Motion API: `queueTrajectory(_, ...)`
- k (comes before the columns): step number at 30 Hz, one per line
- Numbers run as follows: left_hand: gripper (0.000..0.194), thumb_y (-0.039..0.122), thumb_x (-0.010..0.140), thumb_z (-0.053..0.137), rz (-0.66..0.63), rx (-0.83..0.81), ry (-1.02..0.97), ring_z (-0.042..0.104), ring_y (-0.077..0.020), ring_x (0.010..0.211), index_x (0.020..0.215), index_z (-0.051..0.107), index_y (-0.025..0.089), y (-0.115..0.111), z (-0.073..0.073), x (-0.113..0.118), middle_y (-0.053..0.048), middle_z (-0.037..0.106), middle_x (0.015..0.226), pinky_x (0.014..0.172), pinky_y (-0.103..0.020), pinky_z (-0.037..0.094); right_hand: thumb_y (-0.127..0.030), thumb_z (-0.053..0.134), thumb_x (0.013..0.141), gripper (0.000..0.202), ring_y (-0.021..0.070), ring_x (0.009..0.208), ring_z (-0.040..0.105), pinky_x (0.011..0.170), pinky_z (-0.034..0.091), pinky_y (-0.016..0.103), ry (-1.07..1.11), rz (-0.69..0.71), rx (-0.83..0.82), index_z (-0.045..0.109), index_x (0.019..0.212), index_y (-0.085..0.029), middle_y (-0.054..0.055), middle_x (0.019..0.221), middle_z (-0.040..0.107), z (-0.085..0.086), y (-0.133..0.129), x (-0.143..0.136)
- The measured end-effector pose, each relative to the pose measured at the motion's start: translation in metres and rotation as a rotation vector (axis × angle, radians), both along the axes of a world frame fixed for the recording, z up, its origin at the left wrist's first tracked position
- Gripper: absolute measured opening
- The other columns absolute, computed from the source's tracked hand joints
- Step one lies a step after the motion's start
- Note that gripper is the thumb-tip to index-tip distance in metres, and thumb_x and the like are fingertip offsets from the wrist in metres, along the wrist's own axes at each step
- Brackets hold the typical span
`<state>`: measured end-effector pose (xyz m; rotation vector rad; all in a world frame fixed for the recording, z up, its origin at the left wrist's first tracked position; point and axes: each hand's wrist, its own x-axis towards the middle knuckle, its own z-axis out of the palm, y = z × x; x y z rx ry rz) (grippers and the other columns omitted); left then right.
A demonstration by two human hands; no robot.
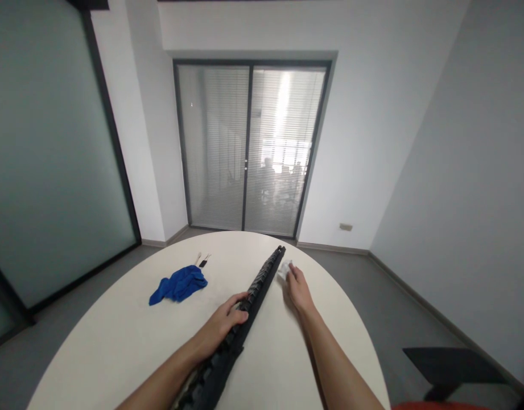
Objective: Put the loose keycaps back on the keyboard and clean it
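Observation:
A long black folded umbrella (262, 282) lies diagonally across the white round table (116, 336), its tip pointing to the far edge. My left hand (227, 320) rests on its middle, fingers curled over the fabric. My right hand (298, 287) is to the right of the umbrella's far end, pressing a small white wad (284, 269), perhaps a tissue, close to the tip.
A crumpled blue cloth (179, 284) lies on the table's left part, with two small items (203, 260) beyond it. A dark chair (453, 367) stands at the lower right. Glass doors with blinds (248, 148) face me; people sit behind them.

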<state>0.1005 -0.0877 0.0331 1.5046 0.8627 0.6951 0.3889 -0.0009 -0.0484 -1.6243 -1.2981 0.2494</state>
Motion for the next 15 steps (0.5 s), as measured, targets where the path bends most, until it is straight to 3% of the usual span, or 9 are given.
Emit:
queueTrajectory(5, 0.071, 0.051, 0.080, 0.056, -0.119, 0.001, -0.039, 0.058, -0.0310, 0.120, 0.143, 0.051, 0.020, 0.003, 0.006, -0.012, -0.005, 0.064, 0.134, 0.108, -0.043, 0.041, -0.046, 0.034, 0.098, 0.056, 0.0226, 0.145, 0.034, 0.120, 0.024, 0.039, 0.139, 0.002, 0.102, 0.049, 0.143, -0.016, 0.013, 0.155, 0.041, 0.009, -0.005, -0.005)
queueTrajectory(9, 0.060, 0.050, 0.081, 0.056, -0.193, -0.002, -0.141, 0.053, -0.0298, 0.125, 0.133, 0.062, 0.020, 0.012, -0.006, -0.019, -0.005, 0.062, 0.137, 0.112, -0.040, 0.035, -0.060, 0.032, 0.096, 0.067, 0.0278, 0.143, 0.037, 0.119, 0.025, 0.045, 0.265, -0.051, 0.105, 0.052, 0.140, -0.015, 0.016, 0.151, 0.045, 0.013, -0.008, -0.002)
queueTrajectory(11, 0.058, 0.053, 0.081, 0.056, -0.230, -0.101, -0.198, 0.061, -0.0275, 0.113, 0.127, 0.065, 0.018, 0.019, -0.014, -0.023, -0.006, 0.068, 0.127, 0.106, -0.038, 0.040, -0.068, 0.034, 0.093, 0.072, 0.0295, 0.138, 0.044, 0.117, 0.029, 0.045, 0.311, -0.052, 0.089, 0.057, 0.135, -0.014, 0.016, 0.145, 0.053, 0.015, -0.011, 0.000)
queueTrajectory(15, 0.056, 0.062, 0.075, 0.059, -0.245, -0.375, -0.180, 0.067, -0.0215, 0.077, 0.103, 0.072, 0.014, 0.027, -0.022, -0.035, -0.005, 0.075, 0.086, 0.078, -0.031, 0.050, -0.072, 0.039, 0.089, 0.072, 0.0285, 0.127, 0.055, 0.112, 0.037, 0.041, 0.335, -0.016, 0.073, 0.064, 0.124, -0.015, 0.013, 0.132, 0.064, 0.021, -0.015, 0.004)
